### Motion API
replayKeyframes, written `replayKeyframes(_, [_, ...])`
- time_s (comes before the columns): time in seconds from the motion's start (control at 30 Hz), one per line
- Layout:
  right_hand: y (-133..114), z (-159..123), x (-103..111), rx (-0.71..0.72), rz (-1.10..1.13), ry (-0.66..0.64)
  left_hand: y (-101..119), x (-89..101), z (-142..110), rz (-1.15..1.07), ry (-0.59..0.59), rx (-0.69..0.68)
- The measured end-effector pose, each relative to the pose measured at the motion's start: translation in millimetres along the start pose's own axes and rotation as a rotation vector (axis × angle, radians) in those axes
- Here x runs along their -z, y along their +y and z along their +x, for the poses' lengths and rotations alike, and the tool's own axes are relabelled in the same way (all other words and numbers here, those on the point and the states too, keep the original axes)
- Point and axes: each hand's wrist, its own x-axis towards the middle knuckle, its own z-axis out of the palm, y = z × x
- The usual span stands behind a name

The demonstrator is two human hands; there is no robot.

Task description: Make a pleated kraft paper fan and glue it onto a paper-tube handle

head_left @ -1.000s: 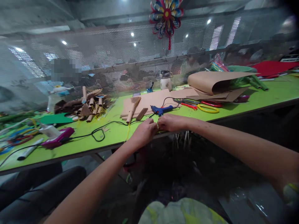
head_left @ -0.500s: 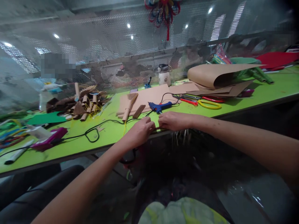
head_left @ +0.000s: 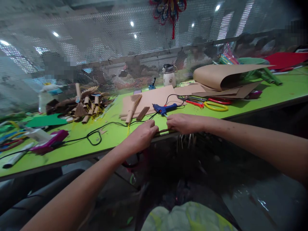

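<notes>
My left hand (head_left: 146, 134) is closed at the table's front edge, its fingers curled down. A short gap to the right, my right hand (head_left: 181, 123) is closed too. Between them runs a thin brown strip (head_left: 164, 130), seen almost edge-on, and both hands pinch it; it looks like folded paper, though most is hidden under my fingers. Just behind my hands lies a blue glue gun (head_left: 168, 109) with a black cord. Left of it are a small pleated piece of brown paper (head_left: 142, 113) and a rolled paper piece with a fanned top (head_left: 132, 110).
Brown paper sheets (head_left: 156, 96) lie behind the glue gun. Yellow-handled scissors (head_left: 216, 106) and a large curled brown sheet (head_left: 216, 77) are on the right. Finished-looking paper rolls (head_left: 89, 106) pile up at left. A purple power strip (head_left: 51, 144) feeds a looping cord across the green table (head_left: 79, 149).
My hands have drawn slightly apart, so more of the thin brown strip shows between them. The right hand has shifted a little right. Other things stay in place.
</notes>
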Motion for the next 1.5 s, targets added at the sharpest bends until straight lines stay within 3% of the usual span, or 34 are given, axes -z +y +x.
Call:
replayKeyframes(0.43, [3.9, -6.3, -1.2, -0.001, -0.022, -0.009, -4.0, 5.4, -12.3, 0.024, -0.032, -0.025])
replayKeyframes(0.67, [-4.5, -8.8, 0.2, 0.015, -0.242, -0.001, -2.3, 4.6, -14.3, 0.154, -0.043, -0.060])
replayKeyframes(0.83, [-9.5, -12.5, -0.5, -0.020, -0.281, -0.007, -1.4, 5.7, -14.6, 0.191, -0.062, -0.063])
replayKeyframes(1.07, [8.0, -36.9, -4.4, -0.071, -0.323, 0.000, -4.0, 11.1, -20.0, 0.243, -0.082, -0.075])
replayKeyframes(1.17, [14.5, -45.9, -8.2, -0.125, -0.287, 0.079, -6.0, 10.5, -22.7, 0.274, -0.060, -0.090])
replayKeyframes(1.27, [10.2, -43.9, -8.6, -0.187, -0.174, 0.290, -6.6, 9.1, -22.8, 0.272, -0.047, -0.092])
replayKeyframes(1.33, [0.6, -37.4, -7.8, -0.155, -0.101, 0.416, -6.4, 9.2, -22.0, 0.258, -0.053, -0.099])
replayKeyframes(1.4, [-11.7, -29.9, -9.3, -0.067, -0.063, 0.429, -6.0, 10.2, -21.2, 0.249, -0.064, -0.110])
replayKeyframes(1.5, [-27.6, -23.4, -20.0, -0.001, -0.065, 0.349, -4.4, 12.1, -21.4, 0.250, -0.076, -0.110])
